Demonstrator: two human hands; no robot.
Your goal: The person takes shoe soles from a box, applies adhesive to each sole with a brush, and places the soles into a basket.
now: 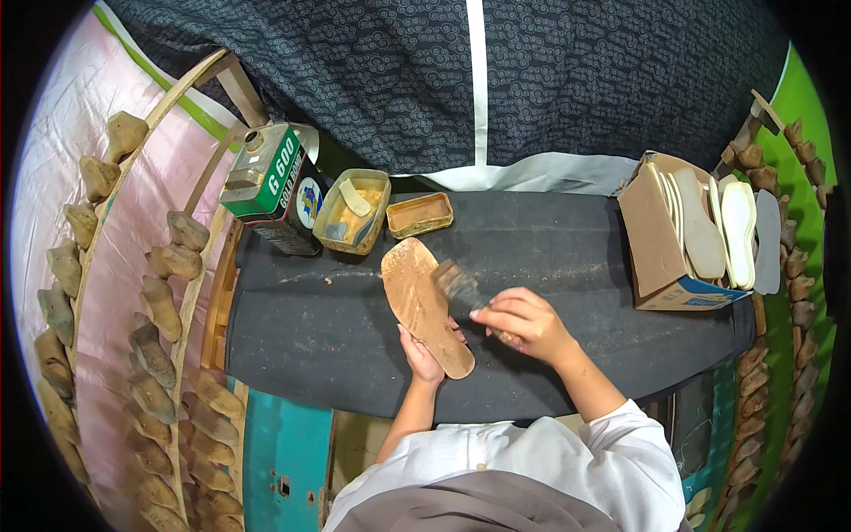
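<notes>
My left hand (pixel 422 356) holds a tan shoe insole (pixel 423 301) from underneath, tilted above the dark work table (pixel 576 257). My right hand (pixel 525 321) grips a brush (pixel 459 285) whose bristles rest against the insole's right edge. Just beyond the insole stand a square container of yellowish glue (pixel 352 211) and a small shallow orange tin (pixel 420 214). A green metal can (pixel 270 182) is to the left of them.
A cardboard box (pixel 667 257) with several pale insoles stands at the table's right end. Curved racks of wooden shoe lasts (pixel 160 306) line the left side, and more lasts (pixel 802 266) run along the right. Dark patterned cloth (pixel 443 80) hangs behind the table.
</notes>
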